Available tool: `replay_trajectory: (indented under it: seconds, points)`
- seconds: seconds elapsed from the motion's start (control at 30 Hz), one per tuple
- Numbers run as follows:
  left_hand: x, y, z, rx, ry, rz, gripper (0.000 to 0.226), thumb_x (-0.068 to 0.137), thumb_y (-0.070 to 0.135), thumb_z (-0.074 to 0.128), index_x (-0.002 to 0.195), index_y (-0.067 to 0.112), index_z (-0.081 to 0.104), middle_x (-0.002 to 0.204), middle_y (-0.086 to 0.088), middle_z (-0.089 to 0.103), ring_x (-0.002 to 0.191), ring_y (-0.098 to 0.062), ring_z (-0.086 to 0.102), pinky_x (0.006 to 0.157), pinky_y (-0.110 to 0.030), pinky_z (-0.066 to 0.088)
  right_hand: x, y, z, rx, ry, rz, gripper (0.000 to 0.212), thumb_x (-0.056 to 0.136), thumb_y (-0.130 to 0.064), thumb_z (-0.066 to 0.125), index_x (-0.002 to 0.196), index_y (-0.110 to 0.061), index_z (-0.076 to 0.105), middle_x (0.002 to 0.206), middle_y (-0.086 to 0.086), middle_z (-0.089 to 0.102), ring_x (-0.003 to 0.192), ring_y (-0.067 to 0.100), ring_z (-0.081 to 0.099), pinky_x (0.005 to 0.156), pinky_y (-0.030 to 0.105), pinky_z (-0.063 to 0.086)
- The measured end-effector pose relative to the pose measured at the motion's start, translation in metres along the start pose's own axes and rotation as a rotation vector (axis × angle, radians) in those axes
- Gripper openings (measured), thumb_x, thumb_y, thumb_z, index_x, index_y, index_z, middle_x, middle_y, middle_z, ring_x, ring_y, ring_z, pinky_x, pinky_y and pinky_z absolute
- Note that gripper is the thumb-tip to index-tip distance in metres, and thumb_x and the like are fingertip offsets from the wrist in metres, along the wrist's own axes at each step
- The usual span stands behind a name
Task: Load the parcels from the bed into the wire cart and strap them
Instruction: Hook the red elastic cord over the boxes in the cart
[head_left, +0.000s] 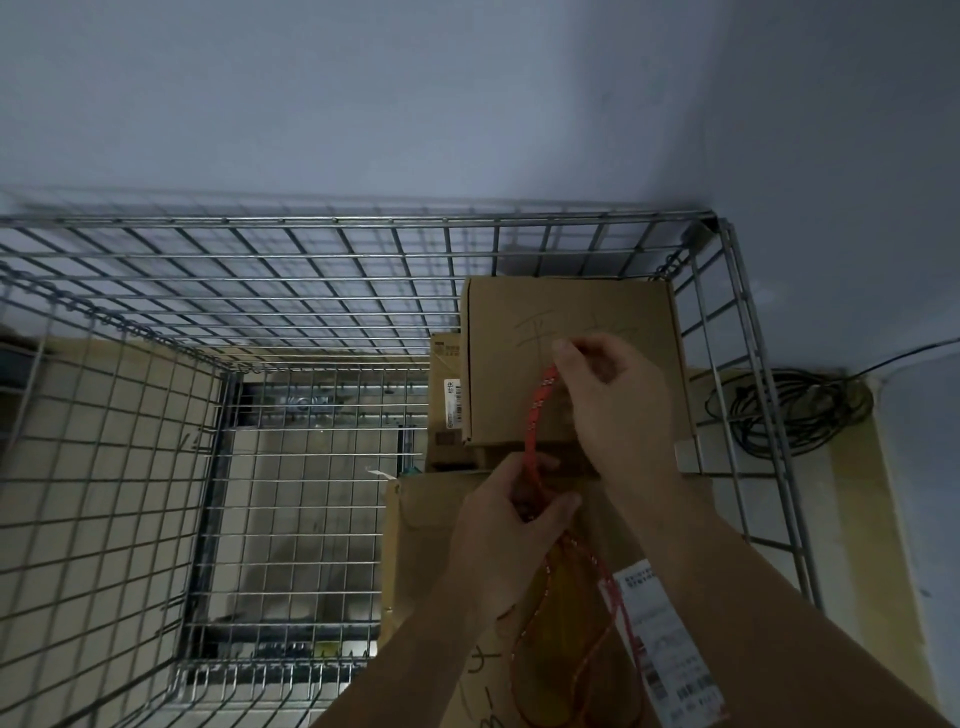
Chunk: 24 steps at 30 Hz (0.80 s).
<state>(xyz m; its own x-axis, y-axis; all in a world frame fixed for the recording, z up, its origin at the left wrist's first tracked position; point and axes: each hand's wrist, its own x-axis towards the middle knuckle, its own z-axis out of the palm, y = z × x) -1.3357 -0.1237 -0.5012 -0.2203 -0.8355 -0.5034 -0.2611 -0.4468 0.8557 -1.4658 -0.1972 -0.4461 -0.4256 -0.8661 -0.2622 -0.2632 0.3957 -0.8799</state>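
Three boxes sit in the right half of the wire cart (332, 244): a large box (566, 322) in the far right corner, a narrow box (445, 400) touching its left side, and a near box (431, 525) against the right wall, in front of both. A cord (535, 415) runs from the large box's top down onto the near box, held between the left hand (511, 540) nearer and the right hand (618, 410) farther. Outside the cart's right wall, a bundle of cables (789, 410) lies on the floor.

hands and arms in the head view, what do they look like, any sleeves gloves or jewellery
Both forearms come in from the bottom edge and are bare as far as the frame shows: no sleeves in view. The left hand and the right hand wear no gloves. No rings, watch or wristband show on the visible sides. Nails look short and unpainted, though the dim light hides fine detail.
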Motion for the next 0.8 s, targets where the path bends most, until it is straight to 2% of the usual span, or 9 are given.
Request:
replay_trajectory:
  seconds: [0.1, 0.17, 0.23, 0.3, 0.43, 0.57, 0.63, 0.7, 0.8]
  points:
    - [0.000, 0.001, -0.001, 0.021, -0.019, -0.015, 0.025, 0.093, 0.036, 0.075, 0.109, 0.050, 0.062, 0.086, 0.011, 0.076, 0.075, -0.006, 0.071, 0.066, -0.030, 0.059, 0.009, -0.006, 0.005, -0.030, 0.001, -0.105, 0.011, 0.100, -0.018, 0.061, 0.105, -0.028, 0.060, 0.097, -0.010, 0.069, 0.081, 0.005, 0.072, 0.069, 0.023, 0.060]
    - [0.001, 0.001, 0.000, 0.048, -0.004, -0.018, 0.023, 0.093, 0.037, 0.076, 0.108, 0.049, 0.062, 0.083, 0.010, 0.076, 0.070, -0.009, 0.071, 0.066, -0.038, 0.061, 0.013, -0.005, 0.006, -0.006, -0.043, -0.122, 0.023, 0.101, -0.012, 0.059, 0.120, -0.024, 0.053, 0.100, -0.009, 0.069, 0.074, 0.009, 0.074, 0.059, 0.016, 0.056]
    - [0.001, 0.001, 0.001, 0.069, 0.001, -0.015, 0.024, 0.091, 0.038, 0.078, 0.106, 0.050, 0.063, 0.082, 0.010, 0.075, 0.069, -0.008, 0.070, 0.068, -0.039, 0.060, 0.014, -0.002, 0.005, 0.017, -0.054, -0.101, 0.033, 0.101, -0.011, 0.060, 0.128, -0.027, 0.048, 0.100, -0.011, 0.071, 0.065, 0.009, 0.074, 0.055, 0.014, 0.053]
    - [0.000, 0.002, 0.000, 0.050, -0.017, -0.013, 0.023, 0.089, 0.038, 0.080, 0.103, 0.049, 0.065, 0.082, 0.012, 0.075, 0.070, -0.004, 0.070, 0.066, -0.035, 0.061, 0.017, 0.003, 0.004, -0.020, -0.036, -0.089, 0.032, 0.100, -0.014, 0.062, 0.128, -0.026, 0.050, 0.101, -0.011, 0.072, 0.058, 0.006, 0.072, 0.052, 0.013, 0.052]
    - [0.000, 0.003, -0.003, 0.011, -0.062, -0.041, 0.022, 0.087, 0.043, 0.081, 0.102, 0.051, 0.067, 0.088, 0.014, 0.076, 0.076, -0.005, 0.072, 0.069, -0.036, 0.063, 0.032, 0.009, 0.004, -0.156, -0.004, -0.094, 0.017, 0.101, -0.023, 0.063, 0.117, -0.020, 0.067, 0.101, -0.007, 0.072, 0.054, 0.004, 0.068, 0.052, 0.010, 0.048]
    - [-0.001, 0.006, -0.006, -0.036, -0.073, -0.071, 0.022, 0.084, 0.048, 0.081, 0.100, 0.052, 0.067, 0.093, 0.015, 0.076, 0.076, -0.008, 0.072, 0.060, -0.026, 0.058, 0.053, 0.006, 0.008, -0.278, -0.005, -0.147, 0.018, 0.100, -0.027, 0.063, 0.116, -0.022, 0.072, 0.104, -0.002, 0.071, 0.063, 0.007, 0.069, 0.059, 0.012, 0.050]
    - [-0.001, 0.007, -0.006, -0.032, -0.071, -0.070, 0.021, 0.084, 0.051, 0.080, 0.100, 0.052, 0.067, 0.097, 0.016, 0.075, 0.078, -0.009, 0.073, 0.058, -0.023, 0.058, 0.063, 0.004, 0.013, -0.364, -0.003, -0.197, 0.019, 0.101, -0.026, 0.062, 0.115, -0.021, 0.073, 0.107, 0.001, 0.070, 0.083, 0.010, 0.067, 0.073, 0.019, 0.049]
    - [-0.001, 0.006, -0.006, -0.036, -0.067, -0.083, 0.020, 0.084, 0.049, 0.080, 0.098, 0.053, 0.067, 0.099, 0.019, 0.073, 0.077, -0.009, 0.073, 0.057, -0.022, 0.058, 0.072, 0.001, 0.021, -0.420, -0.019, -0.239, 0.022, 0.101, -0.023, 0.060, 0.118, -0.022, 0.074, 0.112, 0.002, 0.068, 0.096, 0.010, 0.059, 0.079, 0.014, 0.039]
    - [0.000, 0.006, -0.006, -0.062, -0.069, -0.088, 0.019, 0.086, 0.046, 0.080, 0.098, 0.052, 0.067, 0.100, 0.022, 0.071, 0.069, -0.007, 0.070, 0.055, -0.021, 0.057, 0.083, -0.004, 0.035, -0.423, -0.030, -0.227, 0.025, 0.103, -0.023, 0.057, 0.122, -0.020, 0.073, 0.117, 0.005, 0.067, 0.098, 0.007, 0.054, 0.071, 0.002, 0.033]
